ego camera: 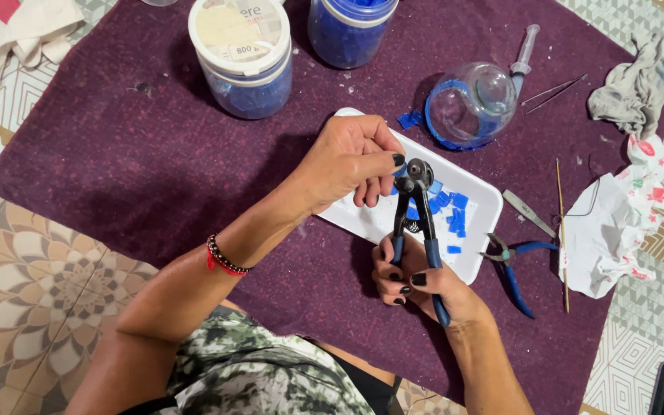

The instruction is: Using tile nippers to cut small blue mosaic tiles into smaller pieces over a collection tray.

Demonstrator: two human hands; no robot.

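My right hand (416, 284) grips the blue handles of wheeled nippers (416, 211), jaws pointing up. My left hand (351, 161) pinches a small blue tile piece right at the nipper jaws; the piece is mostly hidden by my fingers. Both hands hover over a white rectangular tray (363, 219) that holds several small blue tile pieces (451, 211). The tray lies on a dark purple mat (140, 161).
Two tubs of blue pieces (244, 58) (347, 27) stand at the far edge. A clear glass bowl (470, 104) lies beside the tray with a syringe (522, 54) and tweezers (553, 92). Blue-handled pliers (512, 265), a thin stick (562, 230), crumpled paper (616, 223) and a rag (632, 88) lie right.
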